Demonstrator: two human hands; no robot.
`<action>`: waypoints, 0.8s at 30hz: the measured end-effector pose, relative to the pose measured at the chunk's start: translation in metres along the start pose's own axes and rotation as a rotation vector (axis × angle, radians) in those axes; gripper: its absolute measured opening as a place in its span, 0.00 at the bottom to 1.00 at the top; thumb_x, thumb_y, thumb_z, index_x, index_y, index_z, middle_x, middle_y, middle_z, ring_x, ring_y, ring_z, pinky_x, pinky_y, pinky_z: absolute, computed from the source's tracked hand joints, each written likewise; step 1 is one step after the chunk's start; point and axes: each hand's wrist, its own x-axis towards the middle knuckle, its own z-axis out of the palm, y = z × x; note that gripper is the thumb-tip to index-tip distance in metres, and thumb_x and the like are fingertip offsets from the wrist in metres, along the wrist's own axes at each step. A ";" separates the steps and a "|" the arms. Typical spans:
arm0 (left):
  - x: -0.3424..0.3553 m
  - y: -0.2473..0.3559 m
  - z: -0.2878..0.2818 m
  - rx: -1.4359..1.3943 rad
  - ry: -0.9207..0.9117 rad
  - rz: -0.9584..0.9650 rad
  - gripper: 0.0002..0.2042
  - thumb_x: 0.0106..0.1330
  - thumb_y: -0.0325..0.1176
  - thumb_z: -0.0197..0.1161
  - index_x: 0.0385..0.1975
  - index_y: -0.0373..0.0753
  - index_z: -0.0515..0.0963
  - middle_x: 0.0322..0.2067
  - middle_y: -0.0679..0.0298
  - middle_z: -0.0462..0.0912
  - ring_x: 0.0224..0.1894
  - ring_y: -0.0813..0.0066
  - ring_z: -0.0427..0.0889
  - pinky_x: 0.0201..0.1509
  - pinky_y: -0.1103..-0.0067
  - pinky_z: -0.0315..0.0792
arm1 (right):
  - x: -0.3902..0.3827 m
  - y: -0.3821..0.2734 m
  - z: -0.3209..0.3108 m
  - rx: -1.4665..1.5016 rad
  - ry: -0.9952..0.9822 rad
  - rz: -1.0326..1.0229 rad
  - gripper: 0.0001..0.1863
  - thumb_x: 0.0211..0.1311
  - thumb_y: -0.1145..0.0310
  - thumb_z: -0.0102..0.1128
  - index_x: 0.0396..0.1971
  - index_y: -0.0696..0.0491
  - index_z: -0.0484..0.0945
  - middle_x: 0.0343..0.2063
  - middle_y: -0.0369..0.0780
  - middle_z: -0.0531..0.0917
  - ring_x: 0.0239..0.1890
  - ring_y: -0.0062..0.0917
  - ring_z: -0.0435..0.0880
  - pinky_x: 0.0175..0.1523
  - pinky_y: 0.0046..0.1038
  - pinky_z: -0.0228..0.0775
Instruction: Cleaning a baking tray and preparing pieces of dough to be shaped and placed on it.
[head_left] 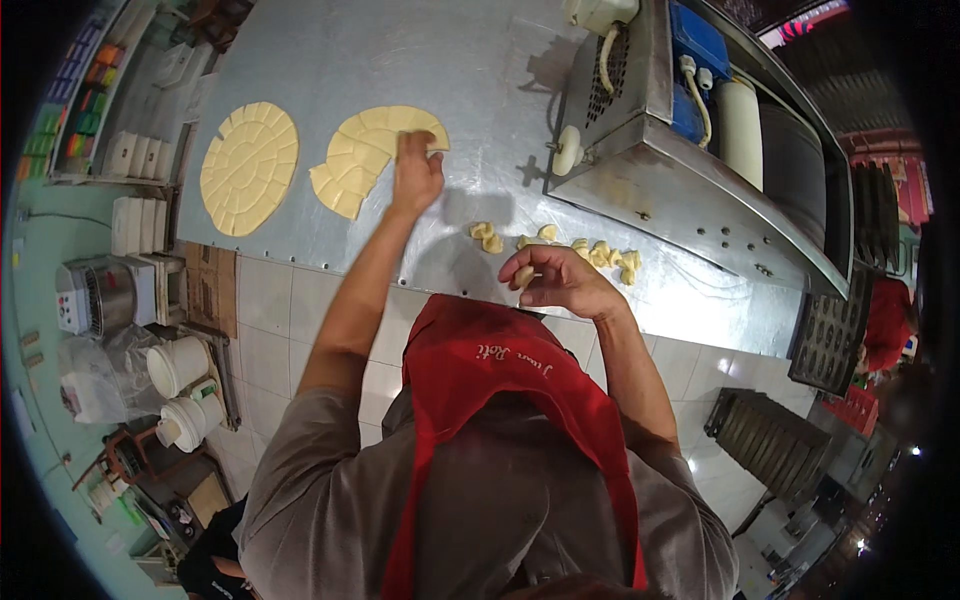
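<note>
The table (480, 70) is metal; a machine (620, 160) stands at its right; a whole scored dough disc (248, 170) lies at left, a broken disc (350, 155) beside it; the left hand (418, 170) is over the latter's right edge, grip too blurred to tell; the right hand (568, 282), at the near edge, pinches a lump (525, 277) between thumb and fingers; similar lumps (600, 252) lie near.
</note>
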 end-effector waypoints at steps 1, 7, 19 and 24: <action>0.019 -0.005 -0.004 -0.009 -0.009 0.008 0.12 0.66 0.24 0.64 0.49 0.35 0.79 0.43 0.50 0.81 0.45 0.48 0.84 0.49 0.61 0.80 | 0.001 0.010 -0.008 -0.144 0.083 -0.057 0.12 0.66 0.74 0.70 0.48 0.57 0.84 0.37 0.32 0.85 0.34 0.15 0.82 0.43 0.19 0.76; 0.018 0.042 0.001 -0.059 -0.312 -0.231 0.08 0.68 0.35 0.69 0.34 0.37 0.82 0.39 0.52 0.82 0.40 0.57 0.83 0.45 0.63 0.77 | 0.011 0.027 -0.018 -0.175 0.386 0.042 0.11 0.69 0.69 0.70 0.48 0.53 0.85 0.31 0.31 0.86 0.34 0.15 0.83 0.40 0.20 0.74; -0.062 0.149 -0.054 -0.340 -0.198 -0.206 0.11 0.73 0.39 0.69 0.39 0.37 0.81 0.31 0.59 0.83 0.31 0.66 0.82 0.37 0.74 0.75 | 0.091 0.035 -0.026 -0.577 0.341 -0.168 0.37 0.63 0.78 0.69 0.73 0.46 0.70 0.49 0.43 0.89 0.35 0.23 0.87 0.44 0.31 0.80; -0.081 0.194 -0.075 -0.618 -0.234 -0.277 0.12 0.76 0.40 0.67 0.40 0.37 0.78 0.32 0.58 0.84 0.31 0.71 0.82 0.37 0.75 0.75 | 0.124 0.045 -0.064 -0.805 0.361 -0.492 0.12 0.62 0.76 0.66 0.46 0.55 0.86 0.37 0.44 0.90 0.39 0.36 0.89 0.48 0.35 0.81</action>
